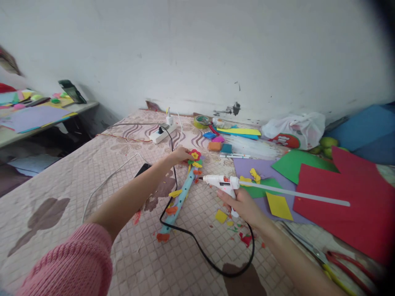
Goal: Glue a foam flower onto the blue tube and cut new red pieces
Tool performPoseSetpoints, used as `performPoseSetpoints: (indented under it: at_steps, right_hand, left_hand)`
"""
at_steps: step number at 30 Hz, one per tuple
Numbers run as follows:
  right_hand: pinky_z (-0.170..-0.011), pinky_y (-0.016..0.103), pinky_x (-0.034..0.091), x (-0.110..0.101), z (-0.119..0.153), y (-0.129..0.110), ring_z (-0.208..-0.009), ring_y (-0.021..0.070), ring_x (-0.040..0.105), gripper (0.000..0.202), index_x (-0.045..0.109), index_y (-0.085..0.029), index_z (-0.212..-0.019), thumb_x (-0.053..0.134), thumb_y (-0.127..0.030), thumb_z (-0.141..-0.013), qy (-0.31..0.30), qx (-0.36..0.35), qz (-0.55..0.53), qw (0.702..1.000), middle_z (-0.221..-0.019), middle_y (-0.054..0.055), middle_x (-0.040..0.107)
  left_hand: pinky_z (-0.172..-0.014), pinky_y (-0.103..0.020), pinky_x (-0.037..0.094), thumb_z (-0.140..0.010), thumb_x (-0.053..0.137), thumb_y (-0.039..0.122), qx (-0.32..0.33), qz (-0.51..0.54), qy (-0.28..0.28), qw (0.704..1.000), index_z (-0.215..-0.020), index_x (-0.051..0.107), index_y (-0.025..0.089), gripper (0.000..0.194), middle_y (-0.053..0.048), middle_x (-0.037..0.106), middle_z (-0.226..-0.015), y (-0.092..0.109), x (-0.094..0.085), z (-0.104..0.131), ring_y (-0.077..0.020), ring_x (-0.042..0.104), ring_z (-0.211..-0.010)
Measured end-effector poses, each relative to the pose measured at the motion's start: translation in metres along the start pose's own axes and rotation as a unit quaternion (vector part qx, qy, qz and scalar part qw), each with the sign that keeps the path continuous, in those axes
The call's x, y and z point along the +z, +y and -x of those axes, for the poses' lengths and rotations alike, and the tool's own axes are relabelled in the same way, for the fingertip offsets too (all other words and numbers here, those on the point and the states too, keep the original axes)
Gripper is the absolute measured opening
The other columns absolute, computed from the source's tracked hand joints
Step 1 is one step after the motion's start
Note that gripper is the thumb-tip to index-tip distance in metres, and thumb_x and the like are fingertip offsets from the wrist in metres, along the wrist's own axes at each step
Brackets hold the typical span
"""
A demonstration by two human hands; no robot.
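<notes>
My right hand (242, 201) is wrapped round the handle of a white hot glue gun (219, 181). A long clear glue stick (293, 192) juts from its back, and its dark nozzle points left at the craft strip. The light blue strip (183, 191) lies slanted on the table, dotted and trimmed with orange and yellow pieces. At its far end sits a red flower (195, 155) with a yellow middle and green leaves. My left hand (182, 154) has its fingers closed at this flower end; the fingertips are partly hidden. The gun's black cord (197, 242) crosses the strip's lower part.
A power strip (163, 133) with plugs stands at the back. Coloured clay blocks (215, 146), tape (201, 121) and a plastic bag (296, 129) line the wall side. Red sheets (339, 201), purple and green sheets, and red-handled scissors (348, 263) lie right. A phone (142, 169) is behind my left forearm.
</notes>
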State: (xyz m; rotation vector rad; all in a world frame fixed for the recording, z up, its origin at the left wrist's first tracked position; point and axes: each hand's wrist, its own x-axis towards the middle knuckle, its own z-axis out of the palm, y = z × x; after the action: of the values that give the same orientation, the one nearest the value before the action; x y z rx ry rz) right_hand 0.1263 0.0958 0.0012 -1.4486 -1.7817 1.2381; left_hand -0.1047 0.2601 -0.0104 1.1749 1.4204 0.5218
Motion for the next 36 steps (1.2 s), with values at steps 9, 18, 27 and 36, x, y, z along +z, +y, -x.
performPoseSetpoints:
  at_steps: [9,18,27,36]
  right_hand:
    - [-0.045,0.023,0.037,0.0,0.001,0.005,-0.042,0.0112,0.046,0.044,0.045,-0.019,-0.055,0.047,-0.055,-0.081,0.001,0.016,-0.008,1.0,-0.046,-0.002,0.047]
    - [-0.048,0.024,0.038,-0.005,0.008,0.006,-0.045,0.0126,0.048,0.045,0.046,-0.02,-0.051,0.047,-0.053,-0.081,0.047,0.012,0.013,0.999,-0.045,-0.001,0.049]
    - [-0.045,0.024,0.036,-0.003,0.025,0.006,-0.044,0.0118,0.045,0.046,0.044,-0.02,-0.051,0.047,-0.053,-0.081,0.079,0.016,-0.022,0.997,-0.045,-0.001,0.046]
    - [-0.044,0.025,0.034,0.005,0.034,0.01,-0.042,0.0115,0.044,0.047,0.046,-0.019,-0.048,0.049,-0.053,-0.081,0.102,0.014,-0.05,0.993,-0.042,-0.002,0.045]
  left_hand:
    - [-0.061,-0.024,0.052,-0.069,0.068,0.025,0.031,-0.007,-0.011,0.999,-0.085,0.062,0.014,0.02,-0.007,0.071,-0.08,-0.005,-0.006,0.011,-0.0163,0.066,-0.069]
    - [-0.061,-0.024,0.048,-0.068,0.068,0.031,0.118,-0.103,0.119,0.98,-0.107,0.05,0.013,0.047,-0.01,0.066,-0.09,-0.019,-0.012,0.033,-0.0162,0.063,-0.07]
    - [-0.059,-0.025,0.037,-0.069,0.06,0.038,0.193,-0.28,0.125,0.932,-0.068,0.061,0.017,0.02,-0.003,0.061,-0.067,-0.031,-0.003,0.092,-0.0156,0.055,-0.064]
    - [-0.061,-0.028,0.035,-0.063,0.063,0.038,0.144,-0.366,0.168,0.904,-0.063,0.054,0.018,0.023,-0.008,0.061,-0.069,-0.034,0.036,0.104,-0.0237,0.058,-0.073]
